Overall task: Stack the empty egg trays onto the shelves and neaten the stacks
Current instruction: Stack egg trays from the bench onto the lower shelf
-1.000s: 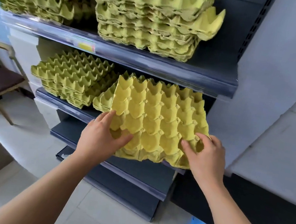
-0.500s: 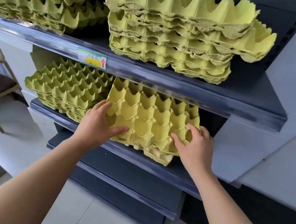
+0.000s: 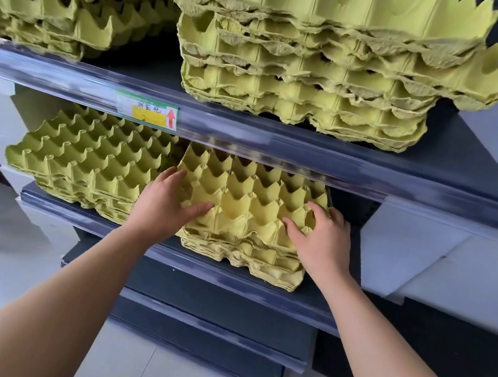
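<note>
Bright, even daylight; wide-angle edge distortion.

I see both bare arms stretched forward, side by side. The left hand (image 3: 163, 207) lies flat, with straight fingers and the thumb stuck out. The right hand (image 3: 323, 237) bends its fingers over the edge of the egg tray (image 3: 245, 201).
</note>
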The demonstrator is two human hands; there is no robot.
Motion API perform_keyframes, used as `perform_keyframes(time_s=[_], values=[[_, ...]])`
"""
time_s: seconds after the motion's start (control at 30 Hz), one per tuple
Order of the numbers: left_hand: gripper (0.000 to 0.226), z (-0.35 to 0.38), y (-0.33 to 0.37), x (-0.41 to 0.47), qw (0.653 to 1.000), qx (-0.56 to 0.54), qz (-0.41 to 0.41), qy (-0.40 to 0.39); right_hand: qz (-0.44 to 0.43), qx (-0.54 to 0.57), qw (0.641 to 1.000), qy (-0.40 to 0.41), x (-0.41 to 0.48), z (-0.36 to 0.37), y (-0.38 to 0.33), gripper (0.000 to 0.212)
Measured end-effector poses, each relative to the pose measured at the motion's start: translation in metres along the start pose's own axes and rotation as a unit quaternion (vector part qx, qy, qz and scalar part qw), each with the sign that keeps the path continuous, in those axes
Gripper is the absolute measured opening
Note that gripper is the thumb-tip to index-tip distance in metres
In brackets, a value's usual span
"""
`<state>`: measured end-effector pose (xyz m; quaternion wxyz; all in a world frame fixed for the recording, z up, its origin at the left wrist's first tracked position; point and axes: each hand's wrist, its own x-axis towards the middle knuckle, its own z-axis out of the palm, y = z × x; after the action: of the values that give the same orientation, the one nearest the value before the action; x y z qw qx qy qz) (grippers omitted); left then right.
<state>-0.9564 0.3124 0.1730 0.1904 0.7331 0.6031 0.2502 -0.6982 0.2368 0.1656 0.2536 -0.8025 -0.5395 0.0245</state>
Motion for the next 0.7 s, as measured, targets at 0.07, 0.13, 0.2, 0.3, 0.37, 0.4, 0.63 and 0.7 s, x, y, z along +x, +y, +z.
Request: perform_keyframes(time_s=[0.07, 0.13, 0.2, 0.3, 0.37, 0.4, 0.63, 0.7], values=[[0.091, -0.003, -0.003, 0.005, 1.0, 0.003, 0.022, -0.011, 0.009, -0.006, 1.0, -0.001, -0.001, 0.001, -0.004, 0.063], [0.089, -0.006, -0.005, 0.008, 0.999, 0.015, 0.039, -0.025, 0.015, -0.012, 1.0, -0.002, -0.002, 0.002, -0.008, 0.062], [0.089, -0.011, -0.008, 0.011, 0.996, 0.04, 0.051, -0.056, 0.022, -0.02, 1.0, -0.004, -0.003, 0.001, -0.012, 0.062], [0.099, -0.013, -0.017, 0.017, 0.99, 0.081, 0.069, -0.094, 0.04, -0.04, 0.998, -0.007, -0.008, -0.001, -0.019, 0.061], [0.104, -0.009, -0.025, 0.02, 0.987, 0.096, 0.086, -0.094, 0.05, -0.064, 0.997, -0.003, -0.012, -0.003, -0.024, 0.059], [0.105, -0.008, -0.026, 0.02, 0.986, 0.104, 0.095, -0.092, 0.056, -0.07, 0.996, 0.001, -0.014, -0.004, -0.026, 0.058], [0.065, -0.031, -0.014, 0.001, 0.97, 0.143, 0.193, -0.049, 0.043, -0.064, 0.996, 0.039, -0.046, -0.017, -0.051, 0.039], [0.06, -0.04, -0.01, -0.005, 0.961, 0.149, 0.23, -0.038, 0.023, -0.067, 0.997, 0.043, -0.058, -0.023, -0.061, 0.034]])
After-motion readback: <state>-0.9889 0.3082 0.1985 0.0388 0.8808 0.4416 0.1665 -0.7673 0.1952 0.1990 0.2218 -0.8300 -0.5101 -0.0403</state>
